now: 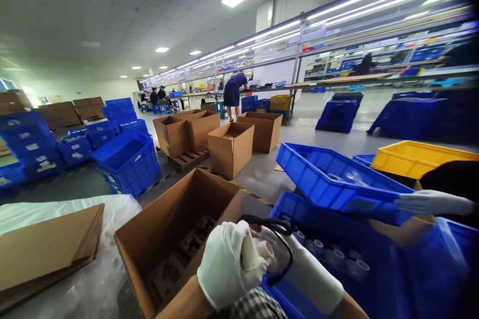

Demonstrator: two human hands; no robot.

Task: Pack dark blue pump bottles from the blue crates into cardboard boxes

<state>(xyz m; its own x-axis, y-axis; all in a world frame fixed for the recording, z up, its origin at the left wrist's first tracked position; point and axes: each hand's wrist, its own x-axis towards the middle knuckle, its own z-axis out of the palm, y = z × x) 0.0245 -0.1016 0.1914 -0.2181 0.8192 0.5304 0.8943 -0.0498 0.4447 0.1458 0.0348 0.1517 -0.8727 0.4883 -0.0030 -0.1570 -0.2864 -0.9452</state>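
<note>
A checked sleeve (258, 306) sits at the very bottom edge, and just above it both gloved hands meet over the gap between two containers. The left hand (228, 264) is clenched around a small white cylinder (251, 254), whose long axis runs up and slightly left, its top end poking out above the fingers. The right hand (299, 264) presses in from the right, touching the same cylinder and gripping a black cord (279, 229) that loops over its knuckles. Both hands are equally close to the part; it lies between them.

To the left, just beside the hands, stands an open cardboard box (164, 239) with dark moulded inserts in its bottom. To the right, a blue bin (322, 239) holds rows of similar white cylinders standing upright. Another blue bin (337, 179) rests tilted across it, and a co-worker's gloved hand (430, 203) reaches to its edge.

White labels on the stacked blue crates (33, 149) at far left are too blurred to read, as are the signs above the distant benches.
</note>
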